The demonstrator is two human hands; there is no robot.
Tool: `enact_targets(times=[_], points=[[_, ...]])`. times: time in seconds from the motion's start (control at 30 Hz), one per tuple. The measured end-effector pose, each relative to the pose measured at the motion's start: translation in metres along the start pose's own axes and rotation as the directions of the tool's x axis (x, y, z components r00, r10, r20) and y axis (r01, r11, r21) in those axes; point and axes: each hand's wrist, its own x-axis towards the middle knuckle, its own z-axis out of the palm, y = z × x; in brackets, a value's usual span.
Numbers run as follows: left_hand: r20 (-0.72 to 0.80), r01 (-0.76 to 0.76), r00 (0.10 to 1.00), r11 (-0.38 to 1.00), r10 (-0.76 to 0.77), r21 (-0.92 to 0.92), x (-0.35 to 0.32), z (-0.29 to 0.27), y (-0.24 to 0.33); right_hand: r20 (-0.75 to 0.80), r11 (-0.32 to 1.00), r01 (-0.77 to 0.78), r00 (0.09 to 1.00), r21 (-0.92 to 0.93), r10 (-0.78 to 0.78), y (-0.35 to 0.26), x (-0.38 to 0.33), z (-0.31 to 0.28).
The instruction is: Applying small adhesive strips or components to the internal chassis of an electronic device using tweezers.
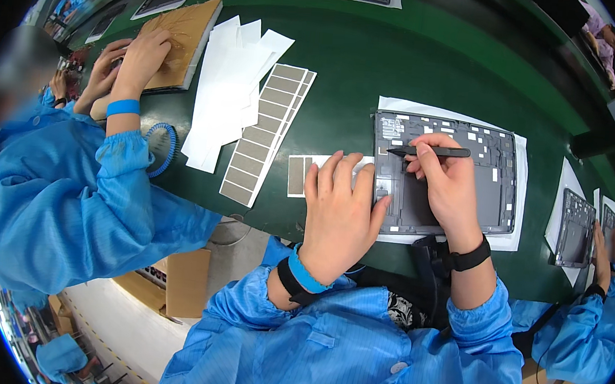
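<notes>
My right hand grips a pair of black pointed tweezers. Their tip is over the upper left part of a dark grey tablet housing, which has many small white and silver patches. White paper lies beneath the housing. With fingers spread, my left hand rests across a short piece of label sheet bearing grey-brown rectangles, its thumb on the housing's left edge. My left fingers partly cover that piece.
A long sheet of grey-brown labels and loose white paper strips lie left on the green table. Further left, a co-worker's hands are over a tan board. Another tablet housing lies right, near another person's hand.
</notes>
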Motion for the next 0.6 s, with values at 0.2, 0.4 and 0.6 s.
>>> enact_targets(times=[0.2,0.4,0.6], points=[[-0.001,-0.019,1.000,1.000,0.019,-0.009,0.009,-0.001,0.003,0.017,1.000,0.013,1.000,-0.015,-0.012,-0.003,0.002,-0.003],[-0.014,-0.030,0.999,0.999,0.030,-0.014,0.010,0.000,0.001,0.015,0.999,0.001,1.000,-0.042,0.000,-0.004,0.002,0.000],[-0.005,-0.040,0.999,0.999,0.040,-0.021,0.012,0.000,0.003,-0.011,0.999,0.012,1.000,-0.031,-0.012,-0.003,0.002,0.001]])
